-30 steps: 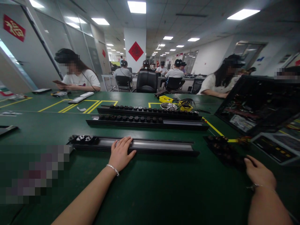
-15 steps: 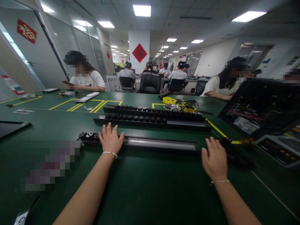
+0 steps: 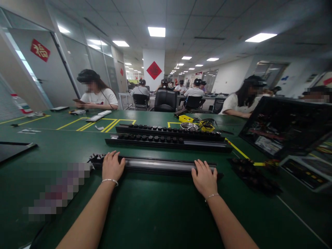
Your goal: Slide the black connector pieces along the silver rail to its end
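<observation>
A long black rail [image 3: 158, 165] with a shiny metal strip lies crosswise on the green table in front of me. My left hand [image 3: 112, 167] is over its left part, fingers across the far edge and thumb against the strip. Just left of that hand, small black parts [image 3: 95, 158] sit at the rail's left end, partly hidden by my fingers. My right hand [image 3: 205, 177] grips the rail near its right end, fingers across the top and thumb toward the near edge. The undersides of both hands are hidden.
Two more black rails [image 3: 207, 145] carrying rows of round black parts lie farther back. To the right are a dark heap of parts [image 3: 255, 176], a grey box [image 3: 303, 173] and an open black case [image 3: 282, 124]. A yellow tray [image 3: 186, 118] stands behind; people sit around.
My right hand has moved left, from beside the dark heap onto the rail's right end. My left hand has slid left along the rail. The camera view has tilted up slightly.
</observation>
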A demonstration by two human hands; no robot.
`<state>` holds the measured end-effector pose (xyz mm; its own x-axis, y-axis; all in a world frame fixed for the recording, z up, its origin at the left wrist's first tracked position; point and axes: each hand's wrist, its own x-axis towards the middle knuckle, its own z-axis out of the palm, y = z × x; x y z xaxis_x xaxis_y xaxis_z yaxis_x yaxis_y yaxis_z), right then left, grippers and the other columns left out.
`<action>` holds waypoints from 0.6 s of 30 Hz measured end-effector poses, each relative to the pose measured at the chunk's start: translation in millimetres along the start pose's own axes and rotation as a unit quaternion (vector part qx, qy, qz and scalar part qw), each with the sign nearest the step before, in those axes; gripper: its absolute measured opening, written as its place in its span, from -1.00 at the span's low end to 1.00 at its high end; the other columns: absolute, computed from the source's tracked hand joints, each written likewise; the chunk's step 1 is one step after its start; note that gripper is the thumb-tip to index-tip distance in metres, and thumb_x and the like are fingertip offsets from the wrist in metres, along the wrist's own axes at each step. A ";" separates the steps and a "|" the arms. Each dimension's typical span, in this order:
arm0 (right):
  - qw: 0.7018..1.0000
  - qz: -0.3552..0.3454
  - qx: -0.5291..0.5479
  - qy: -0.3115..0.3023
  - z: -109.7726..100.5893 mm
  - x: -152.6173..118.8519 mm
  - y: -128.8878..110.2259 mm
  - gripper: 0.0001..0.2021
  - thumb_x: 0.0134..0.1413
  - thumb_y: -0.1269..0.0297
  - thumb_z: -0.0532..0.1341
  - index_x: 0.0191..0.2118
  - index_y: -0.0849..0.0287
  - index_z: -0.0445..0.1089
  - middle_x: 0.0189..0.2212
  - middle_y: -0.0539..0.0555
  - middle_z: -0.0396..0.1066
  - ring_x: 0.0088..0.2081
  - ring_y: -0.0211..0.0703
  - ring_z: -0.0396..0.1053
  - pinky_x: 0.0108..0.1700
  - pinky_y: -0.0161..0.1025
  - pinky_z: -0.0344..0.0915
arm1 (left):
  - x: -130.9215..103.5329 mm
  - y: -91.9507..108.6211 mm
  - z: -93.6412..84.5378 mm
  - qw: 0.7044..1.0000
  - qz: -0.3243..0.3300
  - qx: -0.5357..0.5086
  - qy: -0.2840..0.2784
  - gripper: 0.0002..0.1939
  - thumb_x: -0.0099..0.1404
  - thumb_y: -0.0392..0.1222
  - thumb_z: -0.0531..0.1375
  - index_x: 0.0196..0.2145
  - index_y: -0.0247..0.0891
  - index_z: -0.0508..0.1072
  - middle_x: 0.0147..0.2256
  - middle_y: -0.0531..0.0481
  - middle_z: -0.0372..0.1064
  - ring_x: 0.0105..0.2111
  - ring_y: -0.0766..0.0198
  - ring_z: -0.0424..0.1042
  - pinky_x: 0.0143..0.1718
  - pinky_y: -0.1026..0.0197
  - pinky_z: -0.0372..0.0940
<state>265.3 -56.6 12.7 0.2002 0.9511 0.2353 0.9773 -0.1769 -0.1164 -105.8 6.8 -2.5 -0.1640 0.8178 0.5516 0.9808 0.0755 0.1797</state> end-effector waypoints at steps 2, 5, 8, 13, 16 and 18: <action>1.000 0.021 0.000 0.016 0.9 0.9 -7.8 -0.50 0.14 0.11 -0.20 0.13 0.10 0.17 0.15 0.11 0.11 0.19 0.04 -0.08 0.12 0.25 -0.27 | 0.6 -0.5 -0.2 1.000 0.002 0.000 0.005 -0.51 0.17 -0.07 -0.06 -0.05 -0.44 0.34 0.00 -0.28 0.22 0.09 0.03 0.09 0.15 0.02 -0.04; 0.998 0.043 -0.003 0.038 3.7 2.3 -17.5 -0.53 0.14 0.13 -0.19 0.10 0.04 0.19 0.12 0.12 0.14 0.18 0.08 -0.06 0.08 0.32 -0.27 | 0.6 -0.8 -0.1 1.000 0.000 0.000 0.012 -0.53 0.17 -0.08 -0.05 -0.07 -0.42 0.35 -0.02 -0.25 0.25 0.08 0.04 0.10 0.14 0.03 -0.03; 0.998 0.055 0.001 0.035 5.5 3.1 -21.5 -0.54 0.13 0.15 -0.18 0.11 -0.02 0.19 0.12 0.11 0.14 0.17 0.10 -0.05 0.07 0.35 -0.27 | -0.2 0.8 0.3 1.000 0.005 -0.005 0.015 -0.54 0.18 -0.10 -0.06 -0.08 -0.43 0.36 -0.04 -0.23 0.27 0.06 0.06 0.12 0.15 0.07 -0.03; 0.999 0.040 0.011 0.034 5.9 1.0 -25.0 -0.50 0.14 0.23 -0.24 0.14 0.09 0.15 0.16 0.11 0.09 0.21 0.04 -0.13 0.10 0.32 -0.33 | -1.1 5.0 1.4 1.000 0.000 -0.015 0.012 -0.58 0.19 -0.14 -0.07 -0.08 -0.34 0.37 -0.04 -0.19 0.29 0.06 0.08 0.14 0.12 0.02 0.01; 0.999 -0.017 0.024 0.034 6.6 -1.6 -37.1 -0.49 0.16 0.22 -0.26 0.15 0.13 0.14 0.16 0.08 0.09 0.21 -0.04 -0.12 0.15 0.20 -0.33 | -1.2 5.9 2.8 1.000 0.002 -0.028 0.010 -0.58 0.18 -0.17 -0.07 -0.08 -0.36 0.37 -0.04 -0.20 0.30 0.06 0.08 0.14 0.12 0.03 0.01; 0.998 -0.041 0.033 0.031 7.9 -3.3 -50.5 -0.51 0.17 0.15 -0.24 0.14 0.05 0.16 0.16 0.05 0.11 0.20 -0.03 -0.08 0.15 0.16 -0.29 | -1.3 6.3 3.2 0.999 0.001 -0.035 0.007 -0.59 0.18 -0.18 -0.07 -0.09 -0.35 0.37 -0.04 -0.20 0.30 0.05 0.08 0.15 0.12 0.03 0.02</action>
<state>214.7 -48.8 10.2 0.1256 0.9440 0.3051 0.9843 -0.0801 -0.1571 -99.0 8.0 -4.7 -0.1638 0.8104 0.5625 0.9713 0.0328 0.2356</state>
